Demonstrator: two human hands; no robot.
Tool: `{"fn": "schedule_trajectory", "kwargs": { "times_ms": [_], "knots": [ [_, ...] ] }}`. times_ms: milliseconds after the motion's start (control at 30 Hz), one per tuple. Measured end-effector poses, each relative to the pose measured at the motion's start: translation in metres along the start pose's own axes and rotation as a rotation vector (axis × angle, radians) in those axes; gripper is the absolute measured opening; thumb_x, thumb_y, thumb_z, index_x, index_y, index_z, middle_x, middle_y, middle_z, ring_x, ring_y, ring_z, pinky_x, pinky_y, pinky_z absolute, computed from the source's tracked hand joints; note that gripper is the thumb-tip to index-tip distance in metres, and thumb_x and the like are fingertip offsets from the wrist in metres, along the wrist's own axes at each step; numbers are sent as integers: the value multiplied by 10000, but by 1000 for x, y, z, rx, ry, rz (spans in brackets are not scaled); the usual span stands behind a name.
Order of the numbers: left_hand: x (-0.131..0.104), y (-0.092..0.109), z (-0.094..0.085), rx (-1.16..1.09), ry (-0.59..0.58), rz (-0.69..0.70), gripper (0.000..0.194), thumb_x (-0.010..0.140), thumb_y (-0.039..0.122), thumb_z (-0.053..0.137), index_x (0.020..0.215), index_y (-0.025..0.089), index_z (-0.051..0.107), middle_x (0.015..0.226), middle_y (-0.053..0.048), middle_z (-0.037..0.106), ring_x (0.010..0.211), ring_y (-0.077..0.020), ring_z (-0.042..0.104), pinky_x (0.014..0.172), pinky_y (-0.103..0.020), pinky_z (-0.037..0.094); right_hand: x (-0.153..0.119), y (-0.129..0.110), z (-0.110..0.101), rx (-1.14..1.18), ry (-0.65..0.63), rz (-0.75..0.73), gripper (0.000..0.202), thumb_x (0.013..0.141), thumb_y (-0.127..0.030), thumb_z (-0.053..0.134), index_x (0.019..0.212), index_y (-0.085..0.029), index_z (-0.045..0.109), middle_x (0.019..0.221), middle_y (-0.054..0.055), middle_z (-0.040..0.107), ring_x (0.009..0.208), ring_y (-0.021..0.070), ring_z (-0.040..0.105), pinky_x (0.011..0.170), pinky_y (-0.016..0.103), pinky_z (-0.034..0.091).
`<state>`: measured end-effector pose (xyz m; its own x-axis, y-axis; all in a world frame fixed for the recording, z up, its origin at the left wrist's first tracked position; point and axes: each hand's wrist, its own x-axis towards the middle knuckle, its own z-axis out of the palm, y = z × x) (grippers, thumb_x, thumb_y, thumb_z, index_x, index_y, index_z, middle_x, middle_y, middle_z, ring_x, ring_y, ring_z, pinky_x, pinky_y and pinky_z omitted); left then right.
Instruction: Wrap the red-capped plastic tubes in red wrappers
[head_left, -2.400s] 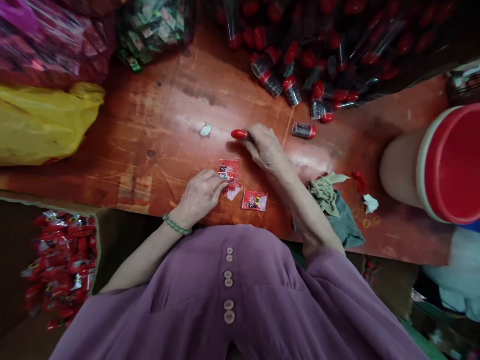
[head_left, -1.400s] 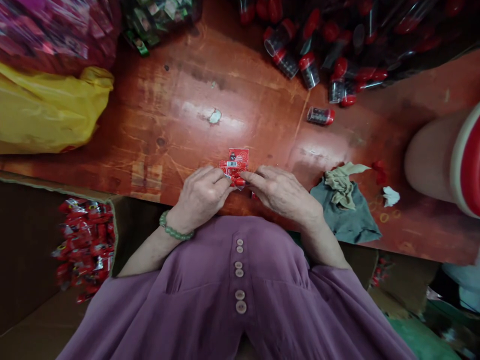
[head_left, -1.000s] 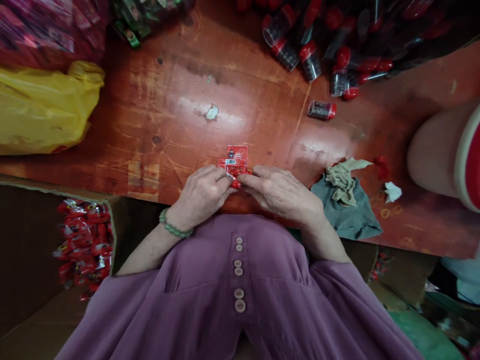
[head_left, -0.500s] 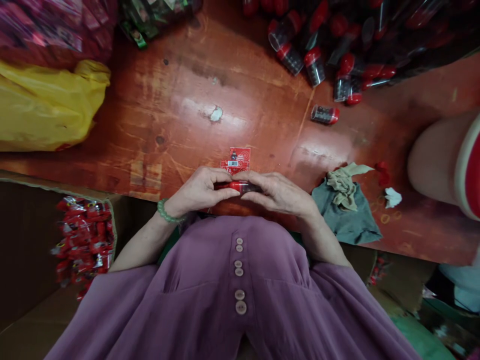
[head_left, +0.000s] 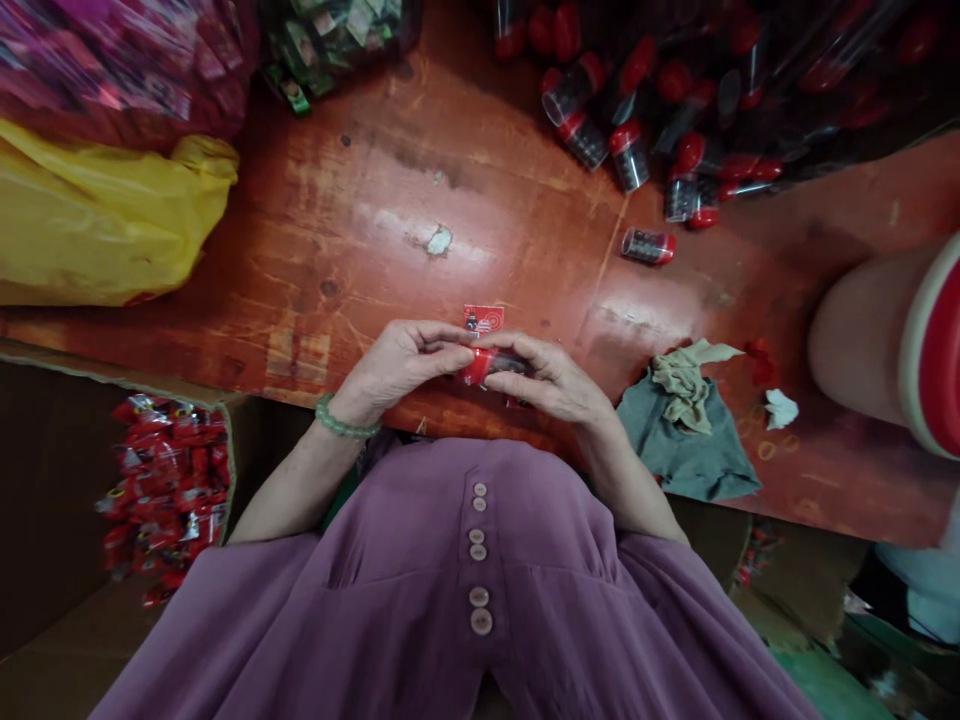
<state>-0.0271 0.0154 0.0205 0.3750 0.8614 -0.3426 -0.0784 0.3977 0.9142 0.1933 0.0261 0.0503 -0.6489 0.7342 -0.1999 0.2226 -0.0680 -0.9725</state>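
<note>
Just above the table's near edge, a small clear bottle with a red cap [head_left: 478, 366] lies sideways between both hands. My left hand [head_left: 401, 368], with a green bead bracelet at the wrist, pinches the red cap end. My right hand [head_left: 553, 378] grips the clear, dark-filled end between thumb and fingers. A red printed card [head_left: 484, 319] lies on the table just beyond my fingertips, partly hidden by them. A bit of another red printed piece shows below my right hand.
Many red-capped bottles [head_left: 630, 160] are heaped at the upper right, one lying apart. A yellow bag [head_left: 105, 220] and pink packets are at left. Grey cloth [head_left: 690, 450] and a white bucket [head_left: 862, 330] stand right. A cardboard box holds red packets [head_left: 172, 480] at lower left.
The bottle's cap is more exposed between my hands. The card is now more covered, and a red printed piece has come into view below my right hand. The view has shifted slightly.
</note>
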Motion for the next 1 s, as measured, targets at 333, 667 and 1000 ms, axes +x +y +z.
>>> {"fn": "schedule_trajectory", "kwargs": {
  "times_ms": [333, 667, 1000],
  "knots": [
    [-11, -15, 29, -557, 198, -129, 379, 598, 455, 893, 721, 137, 726, 680, -59, 735, 624, -144, 695, 615, -226, 563, 4, 27, 22, 422, 229, 153, 430, 859, -458, 685, 1230, -271, 574, 699, -42, 595, 503, 76, 483, 389, 169, 328],
    [-1, -12, 36, -438, 366, -1, 307, 664, 425, 852, 784, 162, 748, 739, -21, 728, 628, -130, 629, 616, -250, 516, 5, 14, 22, 202, 182, 136, 536, 876, -362, 681, 1380, -284, 516, 1154, 28, 656, 840, 133, 629, 705, 269, 550],
    [0, -19, 20, -254, 186, -39, 266, 711, 429, 821, 729, 171, 757, 647, -10, 688, 547, -106, 563, 546, -238, 443, 5, 19, 19, 188, 214, 93, 460, 889, -376, 671, 1332, -310, 564, 1072, 1, 685, 750, 111, 609, 714, 285, 563]
  ]
}}
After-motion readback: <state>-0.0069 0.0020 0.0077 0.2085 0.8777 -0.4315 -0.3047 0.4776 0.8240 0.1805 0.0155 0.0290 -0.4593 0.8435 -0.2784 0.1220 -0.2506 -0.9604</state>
